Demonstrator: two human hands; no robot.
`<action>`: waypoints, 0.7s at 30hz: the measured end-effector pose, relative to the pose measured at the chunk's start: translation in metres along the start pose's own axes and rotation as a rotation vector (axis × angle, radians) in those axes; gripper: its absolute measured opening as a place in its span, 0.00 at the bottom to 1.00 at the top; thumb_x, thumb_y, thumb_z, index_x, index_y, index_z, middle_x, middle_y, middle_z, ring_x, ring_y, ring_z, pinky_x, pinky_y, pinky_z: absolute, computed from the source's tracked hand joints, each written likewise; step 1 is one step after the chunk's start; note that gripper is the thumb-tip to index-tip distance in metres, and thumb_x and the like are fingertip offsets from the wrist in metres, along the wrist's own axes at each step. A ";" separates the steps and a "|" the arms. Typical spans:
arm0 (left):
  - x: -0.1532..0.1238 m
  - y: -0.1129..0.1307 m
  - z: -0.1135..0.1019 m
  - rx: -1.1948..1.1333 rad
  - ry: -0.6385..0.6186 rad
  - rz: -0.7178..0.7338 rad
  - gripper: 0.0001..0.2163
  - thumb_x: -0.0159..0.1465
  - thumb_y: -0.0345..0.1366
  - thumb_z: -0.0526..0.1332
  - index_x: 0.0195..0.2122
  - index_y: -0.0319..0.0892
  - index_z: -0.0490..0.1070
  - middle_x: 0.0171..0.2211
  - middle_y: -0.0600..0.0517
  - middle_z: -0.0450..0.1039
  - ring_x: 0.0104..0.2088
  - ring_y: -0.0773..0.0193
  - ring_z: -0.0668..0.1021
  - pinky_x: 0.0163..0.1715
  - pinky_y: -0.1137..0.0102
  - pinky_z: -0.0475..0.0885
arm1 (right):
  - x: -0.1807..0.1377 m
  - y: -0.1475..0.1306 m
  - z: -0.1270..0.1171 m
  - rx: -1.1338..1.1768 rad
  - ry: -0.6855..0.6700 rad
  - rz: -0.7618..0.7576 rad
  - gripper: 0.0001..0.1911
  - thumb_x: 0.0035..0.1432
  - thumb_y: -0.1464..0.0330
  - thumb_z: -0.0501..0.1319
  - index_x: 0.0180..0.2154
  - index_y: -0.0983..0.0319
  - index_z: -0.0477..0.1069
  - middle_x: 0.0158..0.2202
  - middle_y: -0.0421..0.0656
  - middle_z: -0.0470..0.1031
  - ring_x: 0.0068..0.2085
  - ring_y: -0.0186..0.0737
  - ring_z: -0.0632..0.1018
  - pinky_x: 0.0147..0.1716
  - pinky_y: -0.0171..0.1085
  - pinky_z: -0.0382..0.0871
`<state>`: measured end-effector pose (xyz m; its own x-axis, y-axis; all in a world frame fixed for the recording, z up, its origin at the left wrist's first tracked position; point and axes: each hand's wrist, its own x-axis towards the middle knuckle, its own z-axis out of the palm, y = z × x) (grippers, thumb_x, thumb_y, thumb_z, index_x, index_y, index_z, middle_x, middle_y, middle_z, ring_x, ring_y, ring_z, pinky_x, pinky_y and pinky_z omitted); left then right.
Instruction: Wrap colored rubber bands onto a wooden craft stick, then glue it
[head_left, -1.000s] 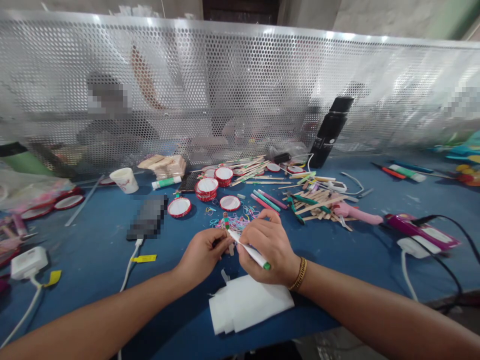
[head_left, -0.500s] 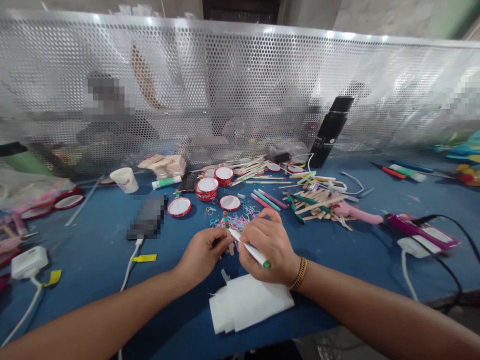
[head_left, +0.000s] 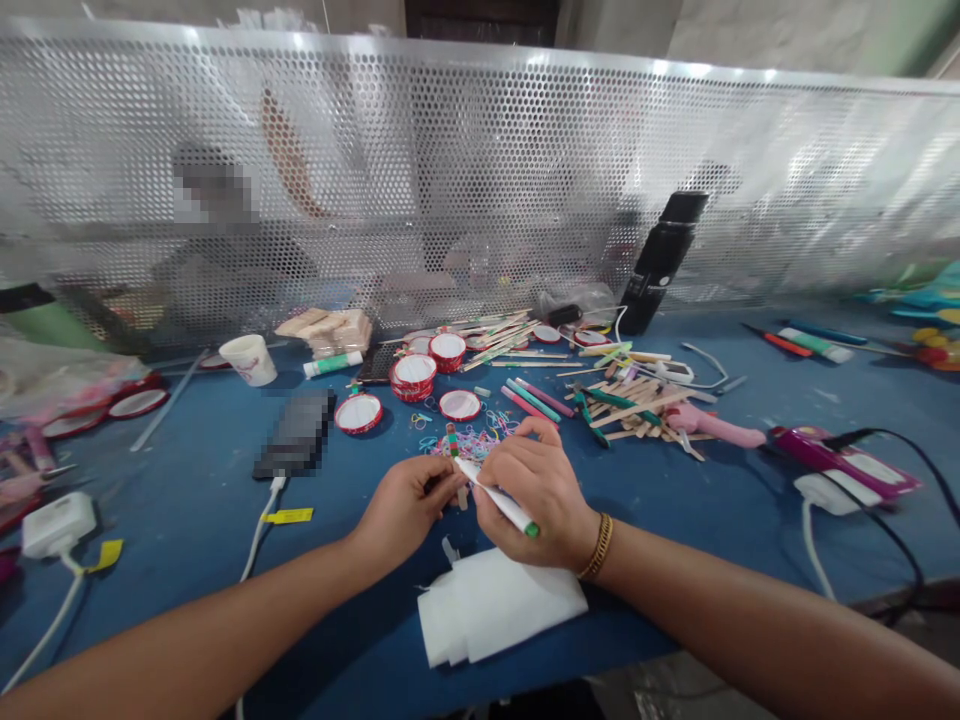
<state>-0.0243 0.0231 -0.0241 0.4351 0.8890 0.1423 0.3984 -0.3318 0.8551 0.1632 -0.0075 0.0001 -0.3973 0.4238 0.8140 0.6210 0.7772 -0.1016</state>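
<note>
We observe the left hand (head_left: 407, 507) pinching a striped wooden stick (head_left: 452, 438) above the surface (head_left: 375, 645), near coloured loops (head_left: 491, 432); the right hand (head_left: 534, 490) grips a white marker (head_left: 511, 510), tip beside the green stripe. Both poses essentially match the earlier frame.

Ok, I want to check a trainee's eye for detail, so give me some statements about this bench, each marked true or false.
1. The right hand holds a marker with a green end. True.
2. The left hand is resting flat on the table. False: the left hand pinches a small wooden stick.
3. The paper cup is to the left of the black bottle. True.
4. The phone lies on the white sheet. False: the phone lies on the blue table, apart from the white sheet.
5. There is a bracelet on the right wrist. True.
</note>
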 end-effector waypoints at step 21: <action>0.000 0.001 0.000 -0.005 0.001 0.005 0.16 0.67 0.44 0.57 0.25 0.40 0.70 0.22 0.56 0.68 0.23 0.69 0.69 0.23 0.76 0.64 | 0.001 0.001 -0.001 -0.032 0.022 0.008 0.05 0.55 0.72 0.57 0.28 0.61 0.63 0.24 0.38 0.73 0.26 0.35 0.72 0.41 0.44 0.59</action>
<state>-0.0237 0.0231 -0.0235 0.4365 0.8876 0.1471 0.3919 -0.3347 0.8570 0.1637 -0.0067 0.0016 -0.3775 0.4190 0.8258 0.6457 0.7584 -0.0896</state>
